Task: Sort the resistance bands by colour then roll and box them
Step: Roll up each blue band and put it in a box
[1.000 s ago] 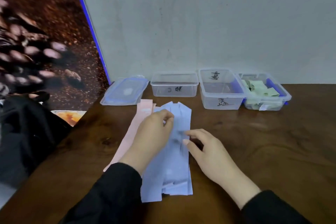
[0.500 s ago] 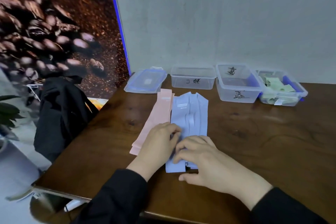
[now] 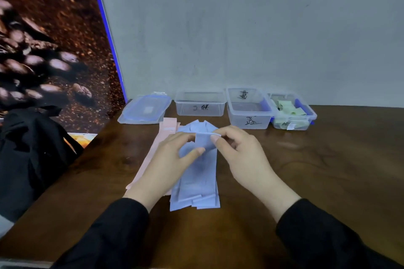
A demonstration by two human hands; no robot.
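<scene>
At the centre of the frame a person's two hands met over a pile of blue bands lying lengthwise on a brown wooden table. The step in hand appeared to be rolling – one blue band from the top of the pile had its far end lifted and turned back toward the person.

The left hand reached in from lower left, thumb stretched across the band's lower edge and fingers curled behind it. The right hand came from lower right, its thumb and forefinger pinching the band's upper right corner; the other fingers were loosely bent. Both wrists wore black sleeves.

A pile of pink bands lay just left of the blue ones, partly under the left hand. Along the wall in the upper middle stood three clear boxes: an empty box, a taller marked box also apparently empty, and a box holding green bands. A lid lay to their left.

The next move likely called for turning the band over itself evenly – keeping the edges aligned and the coil tight – since the thin material looked floppy and could spring loose.
</scene>
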